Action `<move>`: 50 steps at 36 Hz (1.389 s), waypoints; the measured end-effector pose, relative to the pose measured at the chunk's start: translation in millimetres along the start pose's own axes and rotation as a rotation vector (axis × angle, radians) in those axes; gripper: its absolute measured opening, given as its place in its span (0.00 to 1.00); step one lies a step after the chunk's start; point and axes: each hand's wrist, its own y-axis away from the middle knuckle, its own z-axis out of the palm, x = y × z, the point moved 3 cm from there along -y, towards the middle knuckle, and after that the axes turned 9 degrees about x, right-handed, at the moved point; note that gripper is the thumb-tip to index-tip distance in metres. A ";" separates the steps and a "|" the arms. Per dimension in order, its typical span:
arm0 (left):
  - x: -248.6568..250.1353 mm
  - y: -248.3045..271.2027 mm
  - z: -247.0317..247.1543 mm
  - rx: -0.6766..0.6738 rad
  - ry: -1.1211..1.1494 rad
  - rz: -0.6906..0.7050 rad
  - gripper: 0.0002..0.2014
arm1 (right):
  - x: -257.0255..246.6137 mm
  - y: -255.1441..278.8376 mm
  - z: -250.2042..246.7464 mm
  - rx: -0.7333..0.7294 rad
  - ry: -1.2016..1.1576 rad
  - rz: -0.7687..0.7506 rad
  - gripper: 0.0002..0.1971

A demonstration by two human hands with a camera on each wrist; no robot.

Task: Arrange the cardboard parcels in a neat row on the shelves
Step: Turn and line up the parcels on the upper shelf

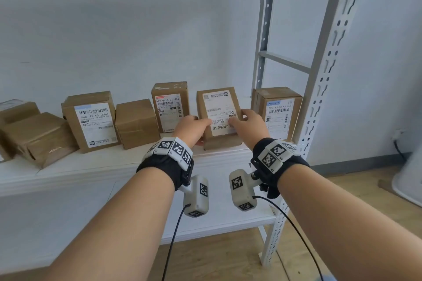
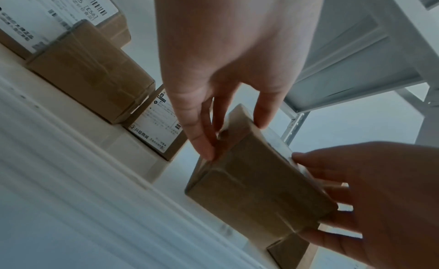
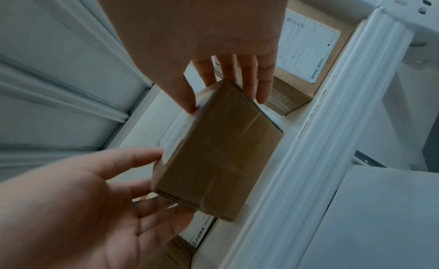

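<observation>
White metal shelf [image 1: 127, 162] carries brown cardboard parcels. Left hand [image 1: 190, 129] and right hand [image 1: 247, 124] grip the tilted, white-labelled brown parcel [image 1: 220, 107] between two upright ones; stand it squarely, label forward.

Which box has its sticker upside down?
The box held between both hands, second from the right. Its label text reads upside down, while the other labelled boxes' stickers read the right way up.
</observation>
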 end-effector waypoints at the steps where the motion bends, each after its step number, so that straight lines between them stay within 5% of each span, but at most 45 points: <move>1: -0.2 1.4 0.1 0.010 0.013 -0.024 0.27 | -0.7 -0.2 -0.1 -0.017 0.019 -0.014 0.23; 4: -5.0 0.4 0.3 0.060 0.060 -0.078 0.39 | -3.9 -2.0 -1.0 -0.081 0.077 -0.017 0.26; 9: -15.6 -3.8 -4.9 0.042 -0.008 -0.167 0.29 | -8.5 -6.5 2.3 -0.209 0.153 0.014 0.23; 15: -10.4 -12.1 -22.7 0.280 -0.334 -0.015 0.37 | -20.4 -9.8 14.5 -0.318 0.268 -0.008 0.21; 20: 9.3 -15.7 -23.4 0.085 -0.524 0.304 0.32 | -32.6 -11.1 19.5 -0.412 0.375 -0.058 0.24; 24: 14.9 -15.6 -17.0 -0.140 -0.633 0.300 0.29 | -24.3 -12.8 15.5 -0.277 0.311 -0.034 0.23; 31: 9.2 -22.0 -17.8 -0.157 -0.846 0.307 0.28 | -7.6 -12.2 15.2 -0.206 0.233 0.118 0.34; 37: 4.6 -20.7 -9.7 0.045 -0.922 0.197 0.32 | -2.4 -1.8 8.1 -0.211 0.214 0.222 0.48; 43: 8.0 -24.3 -3.8 0.222 -0.812 -0.001 0.41 | -6.0 8.0 1.0 -0.271 0.317 0.217 0.38; 50: 22.6 -14.9 -5.4 0.231 -0.983 0.212 0.23 | -10.1 10.5 8.0 -0.304 0.260 0.207 0.30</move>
